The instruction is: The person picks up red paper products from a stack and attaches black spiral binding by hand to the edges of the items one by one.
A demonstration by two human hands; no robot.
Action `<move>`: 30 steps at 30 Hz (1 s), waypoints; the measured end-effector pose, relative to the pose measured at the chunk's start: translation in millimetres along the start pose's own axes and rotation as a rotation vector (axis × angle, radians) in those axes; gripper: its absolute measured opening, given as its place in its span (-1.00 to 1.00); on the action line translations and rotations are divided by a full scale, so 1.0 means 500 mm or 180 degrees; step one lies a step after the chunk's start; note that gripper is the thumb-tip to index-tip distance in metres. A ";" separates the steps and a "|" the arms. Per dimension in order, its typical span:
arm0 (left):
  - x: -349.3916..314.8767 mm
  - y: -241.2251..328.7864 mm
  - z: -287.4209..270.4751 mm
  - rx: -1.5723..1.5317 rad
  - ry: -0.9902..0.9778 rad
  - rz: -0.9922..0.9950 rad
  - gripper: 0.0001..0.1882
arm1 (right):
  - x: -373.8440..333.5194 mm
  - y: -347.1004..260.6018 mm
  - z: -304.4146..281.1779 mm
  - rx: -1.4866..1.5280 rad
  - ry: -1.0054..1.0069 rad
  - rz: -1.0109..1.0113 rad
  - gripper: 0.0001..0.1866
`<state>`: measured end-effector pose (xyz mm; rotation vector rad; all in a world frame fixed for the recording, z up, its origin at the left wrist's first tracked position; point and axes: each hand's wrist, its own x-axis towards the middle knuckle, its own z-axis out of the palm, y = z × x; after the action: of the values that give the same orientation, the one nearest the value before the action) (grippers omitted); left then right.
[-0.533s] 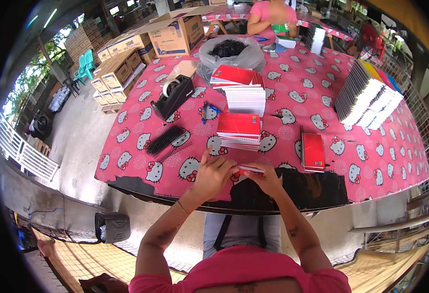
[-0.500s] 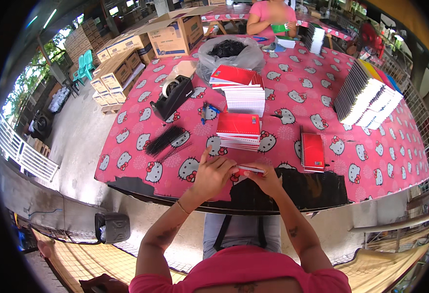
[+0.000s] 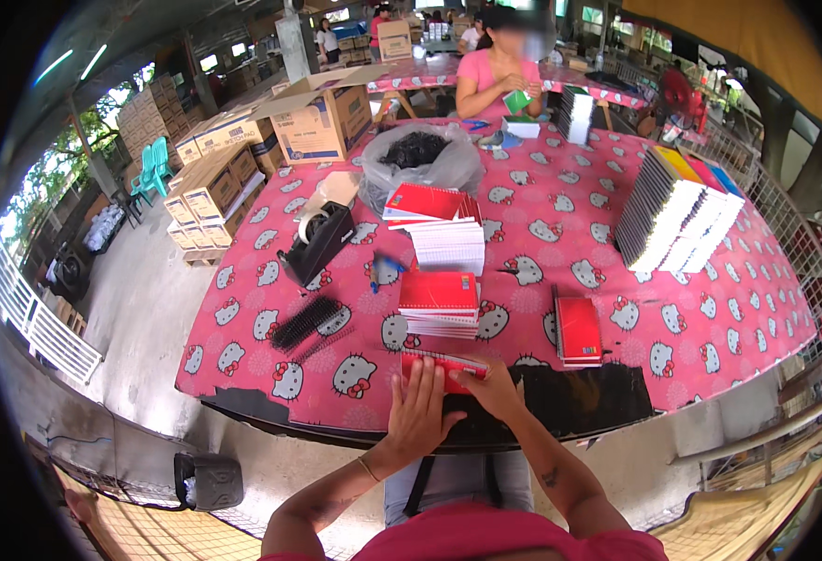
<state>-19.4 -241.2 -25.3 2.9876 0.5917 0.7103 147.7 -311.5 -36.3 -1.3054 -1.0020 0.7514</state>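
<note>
A red notebook (image 3: 456, 381) lies at the table's front edge, a row of binding holes or coil along its far edge. My left hand (image 3: 417, 407) rests flat across its cover with the fingers stretched out. At the notebook's right end, my right hand (image 3: 497, 391) grips it between thumb and fingers. Just beyond stands a stack of red-covered notebooks (image 3: 439, 292), and behind that a taller stack (image 3: 448, 245) with its top covers askew. To the left lies a bundle of black spiral coils (image 3: 306, 323). A finished-looking coil-bound red notebook (image 3: 579, 329) sits to the right.
Left of the stacks are a black tape dispenser (image 3: 319, 245) and blue pens (image 3: 376, 271). A plastic bag of black coils (image 3: 420, 173) and an open carton (image 3: 317, 122) stand farther back. Piled coil-bound notebooks (image 3: 677, 210) are at right. A co-worker (image 3: 497, 79) handles something green across the table.
The red notebook has gone from being held edge-on to lying flat. My left hand has spread over its cover. The view has tilted up, showing more of the background.
</note>
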 end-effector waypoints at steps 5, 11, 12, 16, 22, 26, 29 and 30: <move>0.088 -0.022 -0.038 0.0373 0.0113 -0.0002 -0.09 | 0.004 -0.011 0.000 0.0192 0.0027 0.0300 -0.67; 0.106 -0.016 -0.038 0.0392 0.0130 0.0075 -0.07 | 0.017 -0.001 -0.005 -0.0163 -0.0166 -0.0571 -0.65; 0.124 -0.020 -0.042 0.0528 0.0196 0.0056 -0.06 | 0.015 0.005 -0.009 -0.0202 -0.0050 -0.0454 -0.65; -0.009 0.009 0.023 -0.0309 -0.0076 0.0351 -0.08 | 0.025 -0.009 -0.022 0.0110 0.0034 -0.0024 -0.69; 0.107 -0.075 -0.010 -0.0450 0.0181 0.0703 -0.58 | 0.021 0.053 -0.035 -0.0412 -0.0408 -0.0235 -0.76; 0.102 -0.038 -0.009 -0.0248 -0.0101 0.0484 -0.31 | 0.014 0.069 -0.037 -0.0544 -0.0384 0.0071 -0.76; 0.014 -0.001 0.031 -0.0401 -0.0174 0.0438 -0.15 | 0.015 0.074 -0.032 -0.0553 -0.0233 -0.0299 -0.72; 0.005 0.006 0.023 -0.0542 -0.0302 0.0452 -0.10 | 0.019 0.074 -0.030 -0.0494 -0.0145 -0.0534 -0.70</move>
<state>-11.2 -242.4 -34.2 2.9050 0.3004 0.5883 168.4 -304.1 -70.7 -1.3221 -1.2102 0.5867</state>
